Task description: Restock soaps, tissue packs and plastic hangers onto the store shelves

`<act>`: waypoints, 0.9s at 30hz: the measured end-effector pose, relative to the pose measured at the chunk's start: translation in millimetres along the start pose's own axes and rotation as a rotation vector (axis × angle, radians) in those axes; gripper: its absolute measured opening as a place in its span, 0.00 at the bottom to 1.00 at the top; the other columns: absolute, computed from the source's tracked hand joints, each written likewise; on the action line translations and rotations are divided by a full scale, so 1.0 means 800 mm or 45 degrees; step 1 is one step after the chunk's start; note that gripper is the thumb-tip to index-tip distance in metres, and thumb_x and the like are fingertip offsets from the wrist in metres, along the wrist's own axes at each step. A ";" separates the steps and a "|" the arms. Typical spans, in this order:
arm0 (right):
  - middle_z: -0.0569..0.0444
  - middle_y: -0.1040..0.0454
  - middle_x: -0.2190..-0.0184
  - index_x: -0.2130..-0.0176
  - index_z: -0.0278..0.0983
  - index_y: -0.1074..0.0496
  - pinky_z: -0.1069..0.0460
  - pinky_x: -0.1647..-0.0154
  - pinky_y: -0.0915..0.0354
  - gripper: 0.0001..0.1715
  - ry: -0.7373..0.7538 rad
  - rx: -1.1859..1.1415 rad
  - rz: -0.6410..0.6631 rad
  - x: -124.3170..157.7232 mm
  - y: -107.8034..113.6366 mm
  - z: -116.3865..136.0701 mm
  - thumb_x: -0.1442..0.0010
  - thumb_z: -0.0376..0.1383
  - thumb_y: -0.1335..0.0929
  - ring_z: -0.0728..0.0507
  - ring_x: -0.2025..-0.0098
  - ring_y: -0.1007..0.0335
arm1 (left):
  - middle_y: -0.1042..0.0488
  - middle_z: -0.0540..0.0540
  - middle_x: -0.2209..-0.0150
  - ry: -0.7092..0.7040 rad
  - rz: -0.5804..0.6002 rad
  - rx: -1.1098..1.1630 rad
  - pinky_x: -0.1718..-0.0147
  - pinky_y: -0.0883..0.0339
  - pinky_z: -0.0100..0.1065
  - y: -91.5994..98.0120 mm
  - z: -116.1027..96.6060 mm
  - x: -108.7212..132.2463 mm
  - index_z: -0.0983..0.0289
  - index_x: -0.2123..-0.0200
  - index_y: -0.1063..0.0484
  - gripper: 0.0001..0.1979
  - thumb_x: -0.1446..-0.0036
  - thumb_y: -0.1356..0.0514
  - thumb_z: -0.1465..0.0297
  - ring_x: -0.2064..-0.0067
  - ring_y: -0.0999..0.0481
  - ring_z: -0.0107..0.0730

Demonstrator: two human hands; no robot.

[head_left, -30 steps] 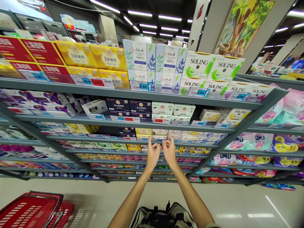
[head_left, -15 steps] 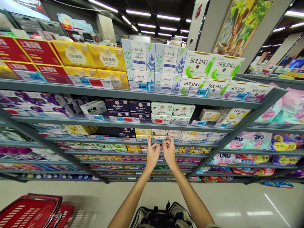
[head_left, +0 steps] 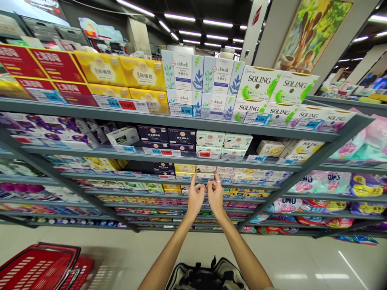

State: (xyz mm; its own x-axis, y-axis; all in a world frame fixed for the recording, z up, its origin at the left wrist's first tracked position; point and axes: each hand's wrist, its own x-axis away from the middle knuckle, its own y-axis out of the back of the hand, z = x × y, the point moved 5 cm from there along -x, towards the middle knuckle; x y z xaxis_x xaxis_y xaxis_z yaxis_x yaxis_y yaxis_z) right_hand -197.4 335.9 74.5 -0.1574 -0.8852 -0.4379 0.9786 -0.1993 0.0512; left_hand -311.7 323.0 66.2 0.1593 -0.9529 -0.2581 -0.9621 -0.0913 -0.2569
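Note:
Both my arms reach forward toward the grey store shelves [head_left: 169, 120]. My left hand [head_left: 196, 196] and my right hand [head_left: 215, 195] are held side by side, their fingertips meeting in front of the third shelf's edge. The fingers of both hands are curled, index fingers raised. A ring shows on my right hand. Whether anything small is pinched between the fingers I cannot make out. Behind the hands sit small yellow and white soap boxes [head_left: 185, 169] and price tags.
Upper shelves carry SOLING boxes [head_left: 260, 82], delvell soap boxes [head_left: 181, 72], yellow boxes [head_left: 121, 71] and red boxes [head_left: 45, 64]. Detergent bags [head_left: 320, 183] fill the right shelves. A red shopping basket [head_left: 39, 268] stands at lower left; a dark bag [head_left: 205, 276] hangs below my arms.
My two hands have drawn slightly closer together, fingertips now touching. The view has shifted a little to the left.

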 end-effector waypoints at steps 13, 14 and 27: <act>0.61 0.33 0.73 0.34 0.41 0.42 0.53 0.71 0.35 0.29 -0.057 -0.184 -0.028 -0.005 -0.001 -0.005 0.29 0.46 0.36 0.47 0.74 0.38 | 0.25 0.45 0.72 0.017 0.011 -0.005 0.58 0.31 0.33 -0.002 -0.002 0.001 0.62 0.24 0.58 0.42 0.34 0.41 0.65 0.68 0.24 0.30; 0.61 0.33 0.73 0.35 0.41 0.42 0.52 0.71 0.35 0.28 -0.055 -0.186 -0.027 -0.005 -0.001 -0.005 0.29 0.46 0.36 0.47 0.74 0.38 | 0.25 0.45 0.72 0.017 0.014 -0.006 0.58 0.31 0.33 -0.002 -0.002 0.001 0.61 0.24 0.58 0.42 0.34 0.41 0.65 0.68 0.24 0.30; 0.61 0.34 0.73 0.29 0.37 0.44 0.51 0.67 0.33 0.36 -0.024 -0.057 -0.021 -0.003 0.003 0.001 0.28 0.48 0.37 0.45 0.73 0.35 | 0.25 0.46 0.72 0.008 0.022 -0.022 0.58 0.30 0.34 -0.004 -0.001 0.000 0.61 0.23 0.58 0.42 0.35 0.42 0.64 0.68 0.24 0.30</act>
State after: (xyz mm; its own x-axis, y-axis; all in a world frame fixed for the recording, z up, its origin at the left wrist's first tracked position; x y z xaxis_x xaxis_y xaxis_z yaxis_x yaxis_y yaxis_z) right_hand -194.8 337.2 76.5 -0.1754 -0.8897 -0.4214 0.9808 -0.1951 0.0037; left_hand -308.4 322.9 67.6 0.1416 -0.9561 -0.2565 -0.9684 -0.0800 -0.2362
